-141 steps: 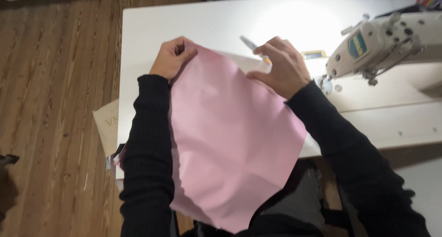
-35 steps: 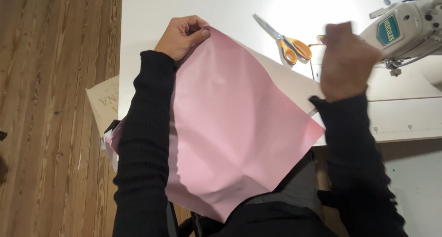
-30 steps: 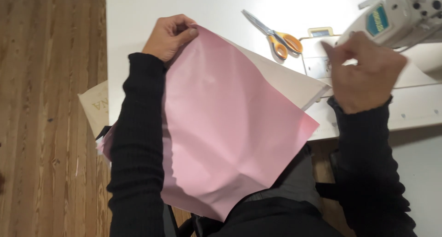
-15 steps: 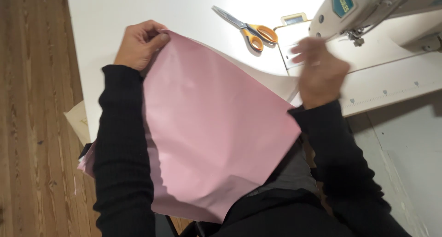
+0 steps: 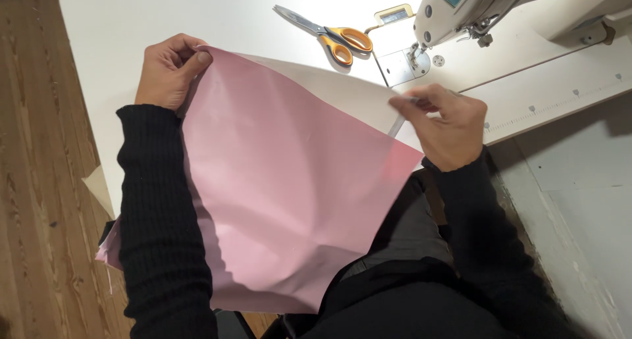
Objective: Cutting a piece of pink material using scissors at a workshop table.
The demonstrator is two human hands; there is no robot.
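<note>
- My left hand (image 5: 170, 71) pinches the far left corner of the pink fabric (image 5: 289, 181) between thumb and fingers, so that corner stays up off the table (image 5: 131, 23).
- My right hand (image 5: 444, 125) is closed in a pinch on the fabric's right edge, at the side nearer the sewing machine (image 5: 474, 10); something thin and pale seems to sit between the fingers, but I cannot tell what it is.
- With both hands gripping opposite ends, the top edge of the fabric is drawn fairly taut, which keeps the sheet flat and open to view.
- The fabric hangs from that edge over the table's near rim and down across my lap, a few soft creases low on it.
- A pale, whitish underside or second layer shows just beyond the fabric's top edge.
- Orange-handled scissors (image 5: 329, 36) lie beyond the fabric, between it and the sewing machine, apart from both hands.
</note>
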